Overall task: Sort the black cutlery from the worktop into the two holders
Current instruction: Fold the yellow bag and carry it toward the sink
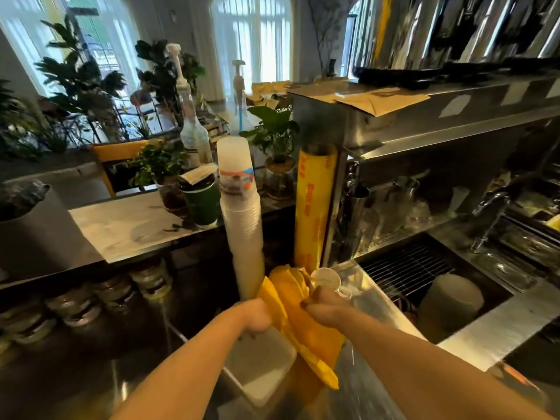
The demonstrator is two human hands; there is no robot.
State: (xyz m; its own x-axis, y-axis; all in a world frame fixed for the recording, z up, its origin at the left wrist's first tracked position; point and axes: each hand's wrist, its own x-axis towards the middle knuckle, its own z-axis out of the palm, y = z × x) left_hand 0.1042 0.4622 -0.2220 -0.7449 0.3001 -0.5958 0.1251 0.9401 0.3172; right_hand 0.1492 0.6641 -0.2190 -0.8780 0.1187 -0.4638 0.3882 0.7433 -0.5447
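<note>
Café bar, with tall bright windows (251, 34) and plants (78, 83) behind it, fills the view; the steel worktop (366, 392) runs along the bottom, blurred.

Both bare arms reach forward to the middle. The right hand (326, 305) has its fingers curled tight over the top of a yellow cloth (306, 331), gripping it. The left hand (257, 320) sits at 9 o'clock of the right one, touching the cloth's left edge, fingers curled downward; whether they grip the cloth or something else I cannot tell. Just below the left hand, at 6 o'clock, stands a white tub (260, 368), and the cloth hangs down its right side.

A small white cup (326, 278) lies just beyond the right hand at 12 o'clock. A tall cup stack (242, 225) rises at 11 o'clock of the hands, a yellow film roll (315, 207) stands upright at 12, and a green cup (202, 201) with a pump bottle (194, 128) behind it stands further off at 10.

At 2 o'clock a sink (403, 268) holds an upturned bowl (451, 298); a tap (491, 216) stands behind it.

As for the cutlery, only a dark blurred row (424, 74) shows on top of the steel shelf (454, 116) at 1 o'clock, well apart from both hands; what it is I cannot tell.
</note>
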